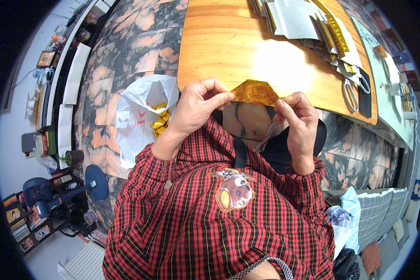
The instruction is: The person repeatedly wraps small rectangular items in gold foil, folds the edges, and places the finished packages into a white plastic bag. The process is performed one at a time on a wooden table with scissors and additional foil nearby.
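A folded piece of gold foil paper (254,92) is stretched between both hands, just off the near edge of the wooden table (213,52). My left hand (203,103) pinches its left corner between thumb and fingers. Its right corner is pinched by my right hand (299,122). The foil has slanted sides, a flat top and an embossed round pattern. To the left, a white plastic bag (134,115) on the floor holds folded gold pieces (160,120). Stacks of white-backed gold paper (294,21) lie on the table's far right part.
Scissors (350,96) and a dark phone-like object (365,101) lie at the table's right corner. Beyond stands a pale green table (378,77). A blue fan (38,194) is at lower left, and a sofa (385,213) at lower right.
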